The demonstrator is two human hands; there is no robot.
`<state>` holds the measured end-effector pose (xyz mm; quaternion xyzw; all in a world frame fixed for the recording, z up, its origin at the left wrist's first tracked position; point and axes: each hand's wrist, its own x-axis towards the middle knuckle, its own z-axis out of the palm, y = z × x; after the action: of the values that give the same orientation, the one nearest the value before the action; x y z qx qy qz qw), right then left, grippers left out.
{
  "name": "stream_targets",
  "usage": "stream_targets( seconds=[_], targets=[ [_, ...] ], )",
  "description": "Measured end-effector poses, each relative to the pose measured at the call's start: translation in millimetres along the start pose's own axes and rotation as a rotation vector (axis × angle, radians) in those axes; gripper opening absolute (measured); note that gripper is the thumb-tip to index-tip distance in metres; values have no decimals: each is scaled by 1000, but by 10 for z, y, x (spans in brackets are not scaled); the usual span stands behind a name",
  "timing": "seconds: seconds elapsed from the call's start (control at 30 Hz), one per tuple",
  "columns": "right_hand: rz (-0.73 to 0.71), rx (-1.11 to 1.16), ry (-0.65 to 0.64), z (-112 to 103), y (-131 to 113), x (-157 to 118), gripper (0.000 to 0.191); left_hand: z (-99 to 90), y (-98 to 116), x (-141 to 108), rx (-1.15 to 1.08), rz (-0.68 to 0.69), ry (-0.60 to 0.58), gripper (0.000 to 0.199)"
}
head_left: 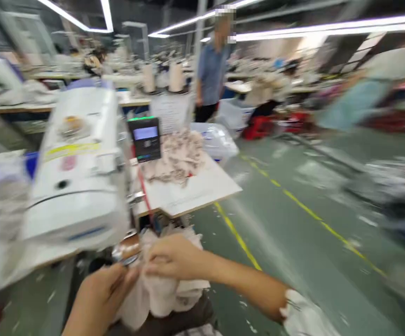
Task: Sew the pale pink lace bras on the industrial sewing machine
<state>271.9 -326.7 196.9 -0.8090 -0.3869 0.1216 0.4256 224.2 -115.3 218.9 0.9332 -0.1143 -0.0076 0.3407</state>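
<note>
Pale pinkish-white fabric (165, 294) hangs over my lap, below the edge of the sewing table. My right hand (169, 259) is closed on this fabric, its fingers curled into the folds. Just left of it, my left hand (109, 289) pinches the fabric's left edge. Beyond my fingers is a shiny metal and copper-coloured part (128, 247) of the sewing machine, blurred. The large white sewing machine (79, 172) stands to the left above my left hand. Blur hides the fingertips in part.
A small control panel (146, 139) with a lit screen stands beside the machine. Crumpled patterned fabric (179, 156) lies on the white tabletop (195, 189). Behind are thread cones (176, 77) and a clear plastic bin (214, 140). A person in blue (212, 70) stands farther back. Yellow lines (302, 210) cross the green floor.
</note>
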Motion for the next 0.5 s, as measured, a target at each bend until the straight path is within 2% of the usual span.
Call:
stream_targets(
  seconds=[0.1, 0.2, 0.27, 0.37, 0.5],
  targets=[
    [94, 36, 29, -43, 115, 245, 20, -221, -256, -27, 73, -238, -91, 43],
    [176, 86, -15, -45, 194, 432, 22, -263, -396, 94, 28, -333, -69, 43],
    [191, 125, -16, -34, 236, 498, 24, -247, -460, 165, 36, -317, -11, 42],
    [187, 166, 9, -31, 312, 561, 23, -228, -539, 240, 54, -221, 87, 30],
    [180, 189, 26, -69, 367, 623, 23, -248, -604, 297, 31, -192, 129, 18]
  ],
)
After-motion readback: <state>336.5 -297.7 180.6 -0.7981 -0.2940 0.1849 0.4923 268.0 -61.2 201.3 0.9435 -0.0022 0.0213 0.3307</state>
